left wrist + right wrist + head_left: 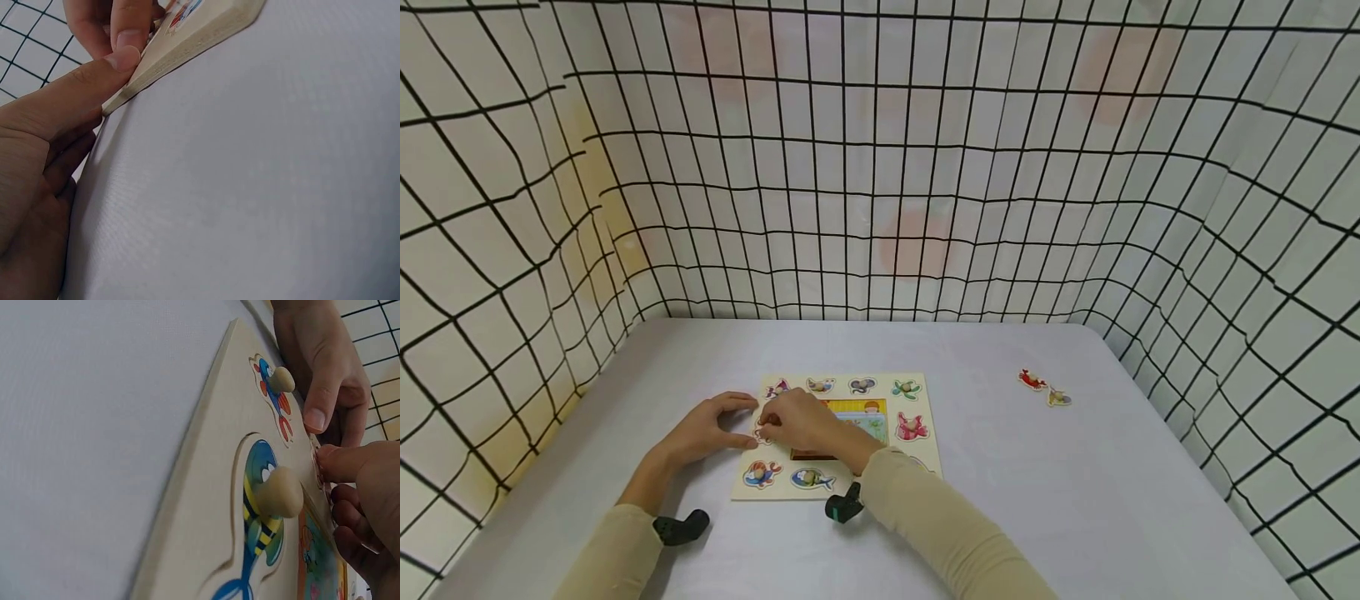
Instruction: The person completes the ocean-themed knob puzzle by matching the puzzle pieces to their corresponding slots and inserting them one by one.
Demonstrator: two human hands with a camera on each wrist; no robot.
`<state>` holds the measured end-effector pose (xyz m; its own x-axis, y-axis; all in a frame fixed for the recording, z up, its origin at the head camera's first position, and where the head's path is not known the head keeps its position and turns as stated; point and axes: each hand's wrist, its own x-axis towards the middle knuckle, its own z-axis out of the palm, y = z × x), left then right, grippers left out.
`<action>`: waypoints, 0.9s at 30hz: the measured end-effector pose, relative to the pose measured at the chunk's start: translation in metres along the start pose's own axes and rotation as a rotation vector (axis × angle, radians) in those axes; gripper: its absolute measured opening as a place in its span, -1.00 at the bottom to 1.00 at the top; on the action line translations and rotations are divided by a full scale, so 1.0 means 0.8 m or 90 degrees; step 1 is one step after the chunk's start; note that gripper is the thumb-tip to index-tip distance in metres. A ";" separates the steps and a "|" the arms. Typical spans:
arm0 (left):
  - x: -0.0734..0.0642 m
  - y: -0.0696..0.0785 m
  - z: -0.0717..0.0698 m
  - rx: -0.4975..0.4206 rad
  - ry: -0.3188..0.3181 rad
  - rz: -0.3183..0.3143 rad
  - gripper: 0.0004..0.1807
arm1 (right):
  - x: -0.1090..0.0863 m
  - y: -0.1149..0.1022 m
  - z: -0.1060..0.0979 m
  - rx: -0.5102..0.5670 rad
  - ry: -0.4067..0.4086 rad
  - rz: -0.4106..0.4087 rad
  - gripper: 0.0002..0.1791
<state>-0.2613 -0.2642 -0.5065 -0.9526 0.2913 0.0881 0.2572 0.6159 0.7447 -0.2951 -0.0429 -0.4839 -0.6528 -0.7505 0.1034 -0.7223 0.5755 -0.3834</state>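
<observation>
A pale wooden knob puzzle board lies on the table with sea-animal pieces around a central picture. My right hand reaches over its left side, thumb and fingers pinching a small reddish piece in the left column; its knob is hidden by the fingers. At the board's left edge rests my left hand, fingers extended and thumb tip right at the rim. Nearest the hands are a blue-and-red lobster-like piece and a striped blue fish, both with round wooden knobs.
To the right of the board, a red crab-like piece and a yellowish-grey piece lie on the white table. Black wire mesh over white sheeting surrounds the back and sides. A dark wrist camera overlaps the board's front edge.
</observation>
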 end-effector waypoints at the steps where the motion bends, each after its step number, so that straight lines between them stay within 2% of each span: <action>1: 0.000 0.000 0.000 0.000 0.001 0.000 -0.22 | -0.001 0.001 -0.002 -0.007 -0.003 -0.003 -0.77; 5: -0.001 0.002 0.000 0.006 0.005 0.002 -0.24 | -0.004 0.007 -0.013 -0.027 -0.004 -0.011 -0.71; 12: -0.002 0.005 -0.002 0.009 0.000 0.001 -0.24 | -0.016 0.022 -0.036 -0.029 0.018 0.038 -0.66; 20: 0.000 0.008 0.000 0.011 0.002 -0.013 -0.23 | -0.037 0.049 -0.059 -0.057 0.057 0.032 -0.70; 27: 0.001 0.005 0.002 0.012 0.001 -0.015 -0.20 | -0.055 0.071 -0.074 -0.044 0.086 0.053 -0.75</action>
<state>-0.2609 -0.2606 -0.5047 -0.9588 0.2748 0.0715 0.2372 0.6369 0.7335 -0.3208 0.0419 -0.4555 -0.7320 -0.6518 0.1982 -0.6759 0.6582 -0.3315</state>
